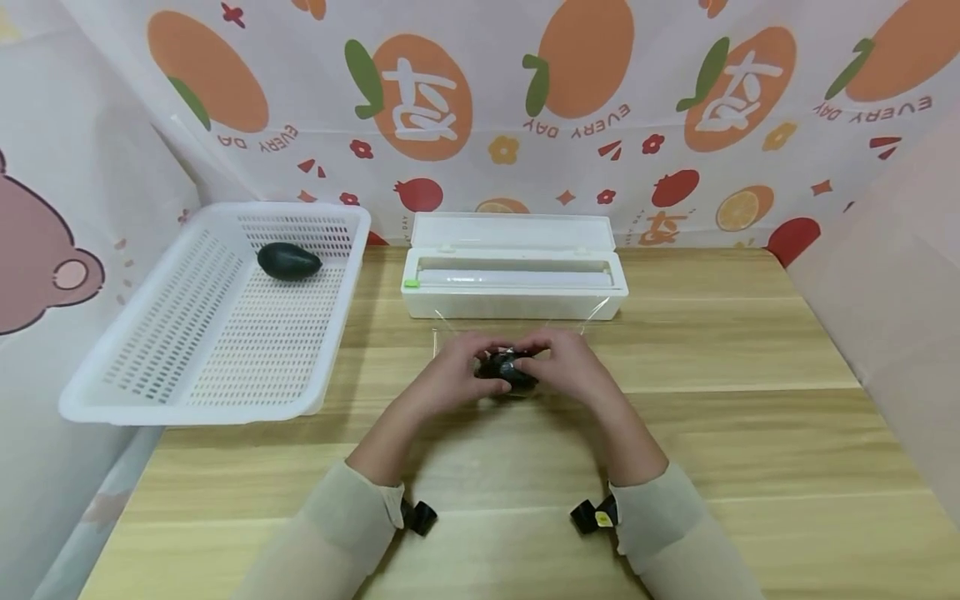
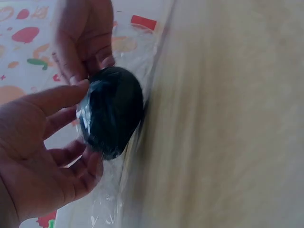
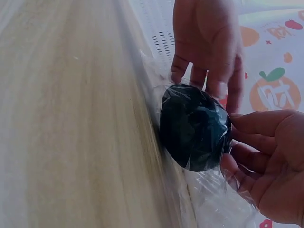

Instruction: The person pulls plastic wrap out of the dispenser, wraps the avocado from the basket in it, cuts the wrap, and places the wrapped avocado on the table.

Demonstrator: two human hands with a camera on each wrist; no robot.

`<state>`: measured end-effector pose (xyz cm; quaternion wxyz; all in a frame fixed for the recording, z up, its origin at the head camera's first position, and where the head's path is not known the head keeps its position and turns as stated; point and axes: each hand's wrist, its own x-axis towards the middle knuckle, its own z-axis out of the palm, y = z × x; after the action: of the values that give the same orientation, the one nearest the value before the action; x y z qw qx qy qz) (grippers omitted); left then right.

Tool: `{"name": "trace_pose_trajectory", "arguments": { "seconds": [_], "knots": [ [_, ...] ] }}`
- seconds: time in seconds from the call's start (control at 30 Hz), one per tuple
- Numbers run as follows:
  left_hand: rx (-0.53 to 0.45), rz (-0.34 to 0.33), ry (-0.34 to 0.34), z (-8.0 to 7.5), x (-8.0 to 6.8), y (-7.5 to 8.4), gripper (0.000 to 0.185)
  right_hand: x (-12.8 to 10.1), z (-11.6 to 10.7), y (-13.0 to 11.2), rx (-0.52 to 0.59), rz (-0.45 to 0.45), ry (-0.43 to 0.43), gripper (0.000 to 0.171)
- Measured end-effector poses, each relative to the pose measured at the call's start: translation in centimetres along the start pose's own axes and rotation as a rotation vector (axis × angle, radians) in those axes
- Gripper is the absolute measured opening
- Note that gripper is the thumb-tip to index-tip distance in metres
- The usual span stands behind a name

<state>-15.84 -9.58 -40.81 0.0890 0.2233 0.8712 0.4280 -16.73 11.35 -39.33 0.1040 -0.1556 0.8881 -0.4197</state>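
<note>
Both hands meet at mid-table: the left hand [image 1: 448,375] and right hand [image 1: 572,367] pinch a dark avocado [image 1: 507,370] in cling film [image 3: 209,199] between curled fingertips. Beyond sits the open wrap dispenser [image 1: 514,283]; far left, a white basket [image 1: 187,350] holds a second avocado [image 1: 288,261]

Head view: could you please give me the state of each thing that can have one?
Dispenser: lid open, film pulled out onto the table.
Avocado: partly wrapped in film, held between both hands.
Basket: holds one unwrapped avocado.
Left hand: grips the wrapped avocado.
Right hand: grips it too.
</note>
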Motion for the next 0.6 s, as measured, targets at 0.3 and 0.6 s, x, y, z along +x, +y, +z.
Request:
{"name": "trace_pose_trajectory", "arguments": {
  "seconds": [0.3,0.6],
  "knots": [
    [0.106,-0.087,0.018,0.5,-0.3,0.4,0.052,-1.1,-0.4,-1.1,0.235,-0.023,0.155,0.027],
    [0.196,-0.065,-0.014,0.7,0.3,0.5,0.053,-0.7,0.1,-0.4,0.240,0.046,0.032,0.033]
  ]
}}
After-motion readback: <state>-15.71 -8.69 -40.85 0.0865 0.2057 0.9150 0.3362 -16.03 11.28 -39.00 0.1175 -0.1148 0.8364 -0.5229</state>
